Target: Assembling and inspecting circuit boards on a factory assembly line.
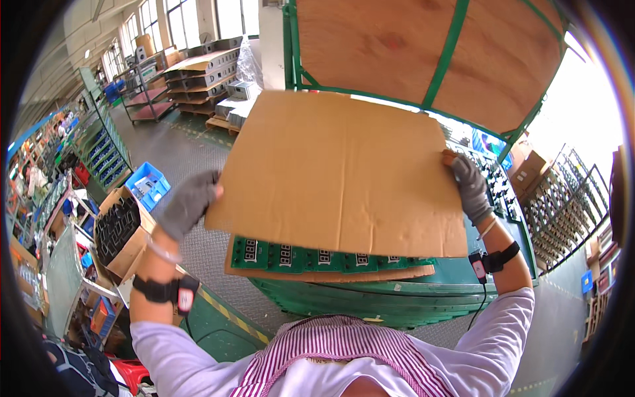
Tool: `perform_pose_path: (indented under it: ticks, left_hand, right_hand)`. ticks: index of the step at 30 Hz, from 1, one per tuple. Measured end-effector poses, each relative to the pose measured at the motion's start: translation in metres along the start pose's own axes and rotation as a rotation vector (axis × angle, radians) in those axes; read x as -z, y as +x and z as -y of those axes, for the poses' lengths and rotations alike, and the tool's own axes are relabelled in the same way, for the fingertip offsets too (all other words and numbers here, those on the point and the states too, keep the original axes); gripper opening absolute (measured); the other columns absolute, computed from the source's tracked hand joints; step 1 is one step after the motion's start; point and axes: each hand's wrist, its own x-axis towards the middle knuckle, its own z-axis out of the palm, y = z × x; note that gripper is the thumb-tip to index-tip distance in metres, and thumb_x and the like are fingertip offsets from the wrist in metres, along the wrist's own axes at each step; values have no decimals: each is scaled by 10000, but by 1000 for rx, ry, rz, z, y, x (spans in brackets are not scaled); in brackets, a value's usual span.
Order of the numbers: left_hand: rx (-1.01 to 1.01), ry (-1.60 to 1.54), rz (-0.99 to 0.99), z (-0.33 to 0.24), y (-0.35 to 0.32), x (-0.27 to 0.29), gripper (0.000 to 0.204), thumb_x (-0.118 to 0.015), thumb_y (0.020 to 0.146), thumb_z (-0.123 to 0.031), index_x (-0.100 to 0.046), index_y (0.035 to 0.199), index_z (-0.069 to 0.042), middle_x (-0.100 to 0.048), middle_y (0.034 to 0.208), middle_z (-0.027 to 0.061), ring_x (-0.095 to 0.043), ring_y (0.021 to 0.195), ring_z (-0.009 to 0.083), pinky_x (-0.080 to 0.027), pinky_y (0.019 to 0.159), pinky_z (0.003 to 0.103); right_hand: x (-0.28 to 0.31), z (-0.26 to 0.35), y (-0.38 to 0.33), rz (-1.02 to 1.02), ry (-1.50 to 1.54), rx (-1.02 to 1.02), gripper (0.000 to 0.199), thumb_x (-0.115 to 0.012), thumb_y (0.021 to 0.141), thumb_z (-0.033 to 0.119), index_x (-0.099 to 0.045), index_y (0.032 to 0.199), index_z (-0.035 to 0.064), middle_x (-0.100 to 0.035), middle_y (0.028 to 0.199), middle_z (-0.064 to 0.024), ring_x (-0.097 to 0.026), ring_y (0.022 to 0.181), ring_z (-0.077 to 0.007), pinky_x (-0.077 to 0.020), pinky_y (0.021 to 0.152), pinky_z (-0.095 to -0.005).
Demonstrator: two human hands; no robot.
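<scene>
A large brown cardboard sheet (331,172) is held up between my two gloved hands, tilted above the work surface. My left hand (190,204), in a grey glove, grips its left edge. My right hand (468,182), gloved alike, pinches the right edge. Under the sheet lies a row of green circuit boards (324,258) with digit displays; the sheet hides their far part. The boards rest on another cardboard layer (331,275), on top of a green stack (331,298).
A box of black parts (119,231) and a blue crate (148,185) stand at left. Rows of small parts (496,182) lie beyond my right hand. A green-framed wooden panel (423,53) rises behind. A rack of parts (569,208) stands at right.
</scene>
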Motion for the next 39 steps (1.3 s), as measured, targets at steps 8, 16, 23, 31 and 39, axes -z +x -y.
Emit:
perform_pose_path:
  ticks: [8,16,23,31,39]
  left_hand:
    - [119,1,-21,26,-42,-21,477,-534,827,-328,-517,1057,90,-598,907,80,-535,845,136,-422,763,263]
    - [173,166,-97,32,-47,-33,394,-541,827,-270,-534,1067,41,-566,906,57,-489,829,125,-394,733,257]
    - [208,95,-232,45,-51,-37,472,-515,849,-394,-539,1045,35,-561,896,55,-486,812,118,-392,690,243]
    - [325,97,-380,41,-69,-42,452,-472,875,-423,-544,981,10,-523,744,31,-464,595,69,-341,452,197]
    - [491,78,-574,58,-95,-43,514,-522,857,-410,-510,1109,38,-553,995,91,-514,928,171,-406,834,283]
  right_hand:
    - [-27,24,-18,388,110,-72,322,-485,841,179,-513,1161,164,-518,1203,-121,-551,1027,-309,-471,836,-371]
    - [-58,5,-46,523,217,-187,285,-446,882,236,-519,1150,171,-550,1156,-116,-572,977,-308,-476,807,-391]
    - [-23,-37,-28,752,16,-449,329,-478,880,226,-513,1201,164,-539,1171,-59,-562,1009,-273,-482,812,-392]
    - [-98,-86,16,908,-141,-315,402,-552,840,245,-480,1220,138,-517,1194,-73,-542,1052,-280,-484,815,-420]
    - [-186,-101,47,1039,-125,-194,504,-662,729,351,-563,1093,18,-562,1118,-163,-557,1038,-299,-474,836,-413]
